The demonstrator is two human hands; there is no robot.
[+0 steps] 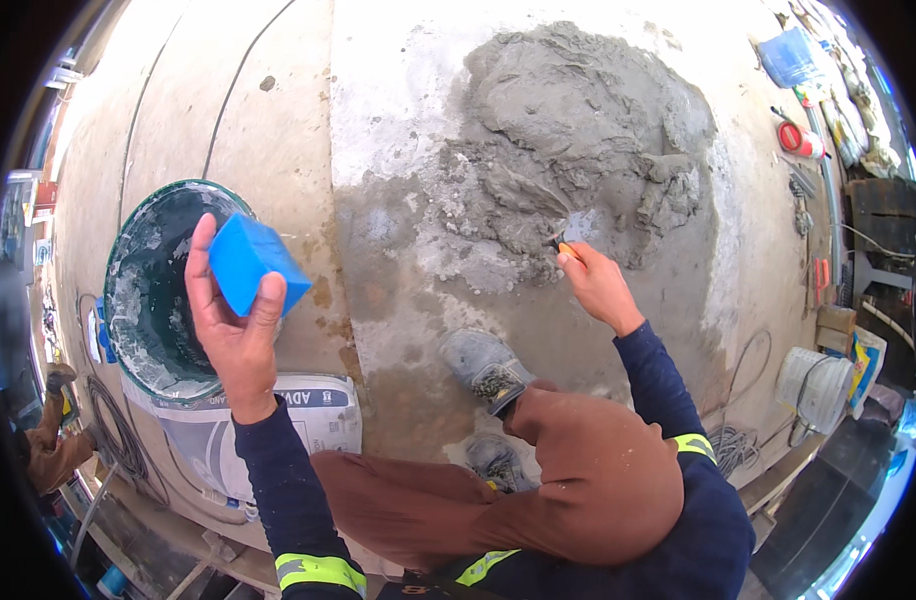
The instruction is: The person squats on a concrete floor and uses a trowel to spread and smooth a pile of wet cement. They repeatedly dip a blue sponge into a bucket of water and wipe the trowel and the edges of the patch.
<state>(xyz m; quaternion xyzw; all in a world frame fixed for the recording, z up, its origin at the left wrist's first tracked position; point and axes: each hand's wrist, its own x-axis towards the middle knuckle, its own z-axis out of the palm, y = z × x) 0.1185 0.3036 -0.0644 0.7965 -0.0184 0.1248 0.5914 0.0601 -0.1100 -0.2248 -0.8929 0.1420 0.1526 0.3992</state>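
In my left hand (240,325) is a smooth, bright blue block-shaped piece (256,262), gripped between thumb and fingers; whether it is a sponge or a hollow plastic piece I cannot tell. It is raised over the right side of a dark green tub (163,392) smeared with grey residue. My right hand (600,288) is wrapped round the orange handle of a trowel (569,250). The tool points into the near edge of a large heap of wet grey mortar (588,120), and its blade is hard to make out there.
A printed white-and-grey bag (323,410) lies beside the tub. My dusty shoe (483,365) stands before the mortar. Cables (123,430) coil at left, near another person's arm (53,445). At right are a white bucket (813,385), a red cylinder (800,140) and a blue container (790,57).
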